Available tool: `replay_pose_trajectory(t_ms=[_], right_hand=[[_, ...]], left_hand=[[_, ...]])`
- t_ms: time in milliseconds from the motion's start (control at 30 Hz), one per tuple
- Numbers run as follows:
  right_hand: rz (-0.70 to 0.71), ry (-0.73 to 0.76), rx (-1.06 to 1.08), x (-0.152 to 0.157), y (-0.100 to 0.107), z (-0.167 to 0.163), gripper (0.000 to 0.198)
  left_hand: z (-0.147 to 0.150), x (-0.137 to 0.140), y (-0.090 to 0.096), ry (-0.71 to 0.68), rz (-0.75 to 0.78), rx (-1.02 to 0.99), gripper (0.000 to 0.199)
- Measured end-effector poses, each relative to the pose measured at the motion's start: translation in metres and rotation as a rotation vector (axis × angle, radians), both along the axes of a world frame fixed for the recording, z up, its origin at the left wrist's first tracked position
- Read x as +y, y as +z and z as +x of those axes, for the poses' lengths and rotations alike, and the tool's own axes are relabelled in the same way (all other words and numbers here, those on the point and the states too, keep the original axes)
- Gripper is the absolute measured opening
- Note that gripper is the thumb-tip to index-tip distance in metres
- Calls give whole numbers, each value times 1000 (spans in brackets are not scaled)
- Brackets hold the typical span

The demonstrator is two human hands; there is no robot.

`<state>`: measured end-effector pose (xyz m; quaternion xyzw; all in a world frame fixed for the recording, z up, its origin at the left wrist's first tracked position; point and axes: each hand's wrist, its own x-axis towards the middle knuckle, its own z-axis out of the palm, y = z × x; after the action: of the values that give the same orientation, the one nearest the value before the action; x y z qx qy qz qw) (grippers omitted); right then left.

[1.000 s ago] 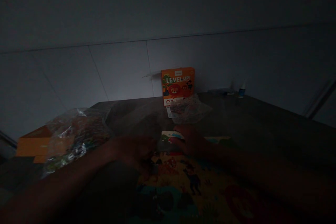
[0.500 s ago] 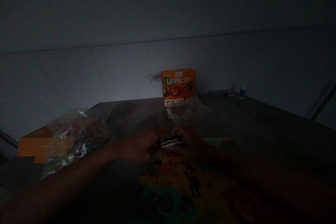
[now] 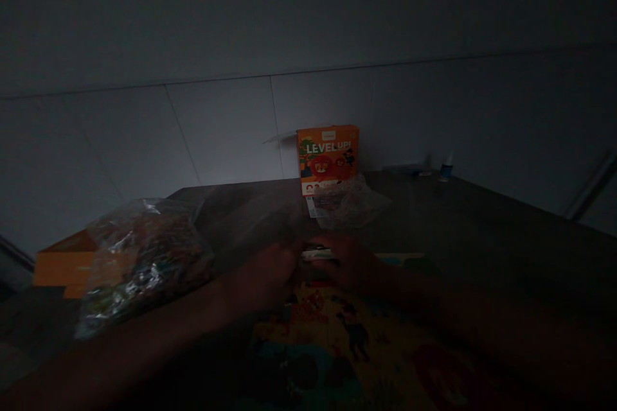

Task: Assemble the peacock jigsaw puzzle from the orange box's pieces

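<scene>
Apparently handling piece (image 3: 318, 255) above puzzle (image 3: 355, 332) | pinching it in right hand (image 3: 349, 261) | curling left hand (image 3: 270, 268), hiding any hold | likely calling next for steady fingers

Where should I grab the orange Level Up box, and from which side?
Best to take the orange box across its upper part, coming down from above and slightly from the right. It stands upright with its top edge exposed, while crumpled clear plastic covers part of its lower front and a pale flap juts out on its left.
</scene>
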<state>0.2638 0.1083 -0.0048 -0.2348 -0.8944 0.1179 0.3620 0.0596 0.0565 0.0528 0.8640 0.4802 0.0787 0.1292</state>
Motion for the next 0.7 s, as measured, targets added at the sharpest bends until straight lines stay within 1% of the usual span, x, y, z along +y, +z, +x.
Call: replay_pose_trajectory(t_ms=[33, 67, 100, 133, 167, 233, 267, 333, 400, 433, 500, 567, 633, 700], right_hand=[[1, -44, 59, -1, 2, 0, 25], [-3, -90, 117, -2, 3, 0, 28], [-12, -130, 158, -2, 4, 1, 30], [-29, -152, 165, -2, 5, 1, 31], [-48, -155, 138, -2, 5, 1, 30], [-77, -138, 36, -1, 4, 0, 26], [-86, -131, -9, -1, 3, 0, 24], [-103, -138, -49, 0, 0, -1, 21], [-109, -158, -51, 0, -2, -1, 21], [-109, -171, -54, 0, -2, -2, 20], [-115, -211, -61, 1, -2, -2, 20], [-129, -262, -45, 1, 0, -2, 22], [-128, -300, 12, 0, 3, -1, 24], [-94, -307, 93, 0, 5, 1, 25]], left_hand=[[-1, -2, 3, 72, 7, 15, 32], [-2, -4, 6, 112, 12, 26, 40], [-3, -6, 9, 104, 8, 30, 48], [-5, -8, 11, 46, -4, 29, 54], [-6, -9, 12, -43, -24, 27, 58], [-6, -10, 10, -197, -70, 20, 64], [-6, -10, 7, -233, -92, 16, 66], [-5, -7, 0, -223, -114, -22, 70], [-4, -3, -5, -228, -174, -129, 67], [-4, -1, -7, -234, -229, -195, 65], [-3, 1, -6, -222, -367, -293, 60], [-4, 0, -1, -196, -463, -315, 51], [-7, 0, 5, -168, -461, -268, 35], [-12, 1, 10, -145, -397, -195, 21]])
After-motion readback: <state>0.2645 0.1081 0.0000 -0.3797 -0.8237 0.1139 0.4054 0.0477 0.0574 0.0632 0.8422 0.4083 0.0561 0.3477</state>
